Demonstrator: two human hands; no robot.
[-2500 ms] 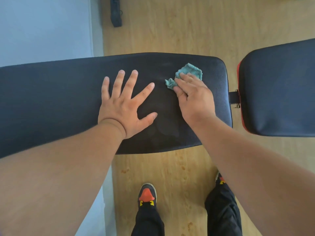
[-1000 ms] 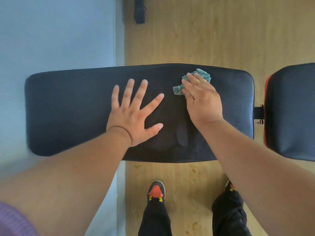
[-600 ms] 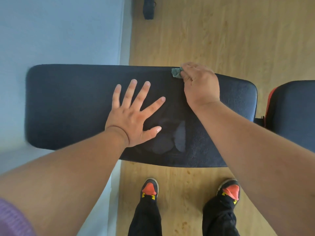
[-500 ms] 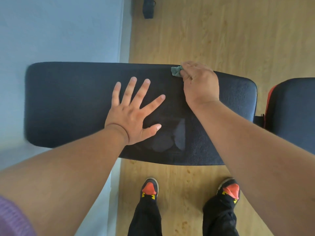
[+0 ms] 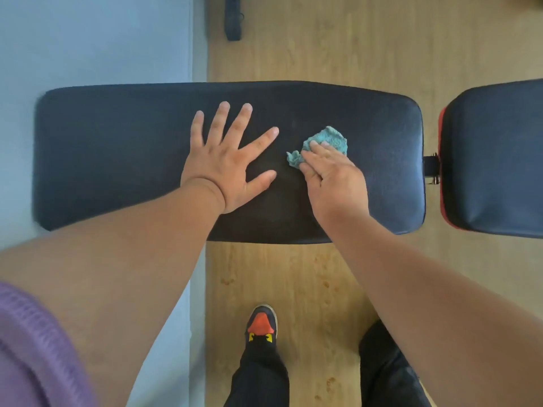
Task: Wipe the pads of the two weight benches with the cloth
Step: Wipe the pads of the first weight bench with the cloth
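A long black bench pad (image 5: 117,148) stretches across the view. My left hand (image 5: 226,163) lies flat on its middle with the fingers spread, holding nothing. My right hand (image 5: 332,177) presses a crumpled teal cloth (image 5: 326,141) against the pad to the right of centre; the cloth shows beyond and left of my fingertips. A second black pad with a red edge (image 5: 499,160) sits at the right, joined by a black bracket (image 5: 431,168).
The floor is light wood (image 5: 352,39), with a pale blue mat (image 5: 88,36) on the left under part of the bench. A dark bar-like object (image 5: 233,16) lies on the floor beyond the bench. My shoe (image 5: 261,323) and dark trouser legs stand below the near edge.
My right hand has pulled the cloth back from the pad's far edge toward the middle and a little to the right. My left hand has stayed flat in place.
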